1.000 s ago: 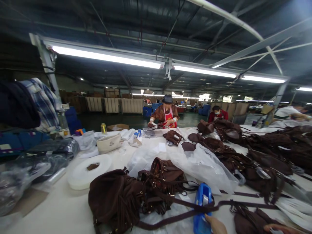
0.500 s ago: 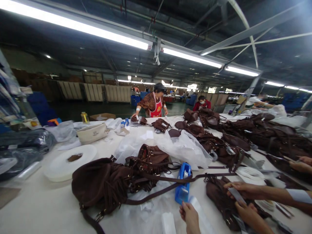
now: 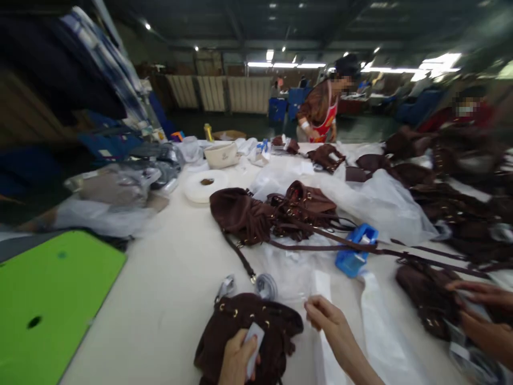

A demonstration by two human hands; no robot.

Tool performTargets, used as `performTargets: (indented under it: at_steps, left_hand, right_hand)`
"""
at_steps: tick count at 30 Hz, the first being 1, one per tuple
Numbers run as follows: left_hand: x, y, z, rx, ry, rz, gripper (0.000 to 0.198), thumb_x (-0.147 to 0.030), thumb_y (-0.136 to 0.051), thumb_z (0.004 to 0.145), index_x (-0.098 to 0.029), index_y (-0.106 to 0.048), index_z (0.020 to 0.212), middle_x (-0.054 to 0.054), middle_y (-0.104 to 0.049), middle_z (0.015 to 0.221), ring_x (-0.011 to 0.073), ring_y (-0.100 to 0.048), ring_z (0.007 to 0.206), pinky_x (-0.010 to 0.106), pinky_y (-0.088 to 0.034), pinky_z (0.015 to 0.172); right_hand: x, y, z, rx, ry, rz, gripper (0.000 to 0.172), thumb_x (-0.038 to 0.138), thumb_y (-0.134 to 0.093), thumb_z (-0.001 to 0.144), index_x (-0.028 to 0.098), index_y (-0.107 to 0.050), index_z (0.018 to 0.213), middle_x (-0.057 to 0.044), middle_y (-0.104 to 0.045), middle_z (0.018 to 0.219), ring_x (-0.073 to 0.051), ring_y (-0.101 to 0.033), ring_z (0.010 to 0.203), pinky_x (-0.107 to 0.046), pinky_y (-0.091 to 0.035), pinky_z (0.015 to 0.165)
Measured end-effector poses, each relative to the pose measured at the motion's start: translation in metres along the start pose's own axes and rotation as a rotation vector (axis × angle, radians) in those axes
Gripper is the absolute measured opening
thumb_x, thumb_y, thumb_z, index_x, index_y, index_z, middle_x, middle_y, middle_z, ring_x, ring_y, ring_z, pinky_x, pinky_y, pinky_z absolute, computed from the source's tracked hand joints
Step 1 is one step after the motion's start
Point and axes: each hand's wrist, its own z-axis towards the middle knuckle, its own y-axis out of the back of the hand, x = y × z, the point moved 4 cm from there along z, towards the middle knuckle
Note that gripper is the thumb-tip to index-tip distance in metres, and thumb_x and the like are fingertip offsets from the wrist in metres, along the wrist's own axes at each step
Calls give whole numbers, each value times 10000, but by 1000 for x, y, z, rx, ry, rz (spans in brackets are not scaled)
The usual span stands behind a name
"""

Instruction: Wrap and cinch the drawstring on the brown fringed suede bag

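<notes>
A dark brown drawstring handbag (image 3: 224, 323) with gold eyelets lies on the table in front of me. My left hand (image 3: 236, 358) rests over it, closed on a small pale grey card (image 3: 254, 347), thumb on top. Grey wrapped strap parts (image 3: 265, 287) stick out beyond the bag's top. Just right of the bag, my right hand (image 3: 331, 321) is raised with thumb and fingers pinched together; whatever may be between the fingertips is too small to make out. A blue tape dispenser (image 3: 356, 251) stands beyond it, with a brown strap across it.
More brown bags (image 3: 240, 214) lie beyond, beside clear plastic (image 3: 385, 203) and a white roll (image 3: 200, 187). A green board (image 3: 60, 299) is at the left. On the right, a co-worker's hands (image 3: 481, 305) work on another bag. Another person (image 3: 323, 109) stands across the table.
My view has swung left and down. The bag and my left hand with the card have come into view; my right hand is away from the tape dispenser, nearer the bag.
</notes>
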Motion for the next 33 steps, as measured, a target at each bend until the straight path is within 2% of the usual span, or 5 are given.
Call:
performTargets:
  at_steps: [4,8,20,28,33]
  left_hand:
    - [8,-6,8,79,25,-132,539,-657,-454,648,-135,-530,761,-34,-479,489,78,-366,350,215,-252,358]
    - [1,-5,1,76,-38,-101,481,-627,-448,683,-151,-507,721,-44,-443,515,83,-376,407,214,-281,387]
    - [4,-3,-4,32,-277,218,241,-371,-348,820,-191,-473,721,6,-550,593,133,-507,558,248,-332,543]
    - [8,-6,-2,24,-457,678,231,-213,-304,844,-143,-489,964,93,-661,743,197,-644,669,258,-436,565]
    - [-4,-10,-8,-200,-667,906,505,-140,-317,841,4,-162,1300,98,-648,719,185,-624,601,261,-473,547]
  right_hand:
    - [-17,-73,-33,325,-92,91,420,606,-507,683,192,-461,625,52,-429,521,-79,-364,496,-224,-290,499]
    - [-30,-103,-35,375,-49,29,403,577,-498,711,186,-463,621,38,-491,545,-81,-396,518,-222,-306,522]
    - [-37,-106,-26,343,-220,21,476,645,-585,577,191,-439,575,71,-427,440,-56,-371,413,-199,-267,429]
    - [-57,-113,-28,237,-359,268,509,623,-643,511,199,-364,542,84,-434,367,-22,-309,290,-178,-157,343]
    - [-50,-118,-29,164,-409,192,394,516,-601,576,204,-364,530,81,-420,366,-30,-317,294,-181,-178,342]
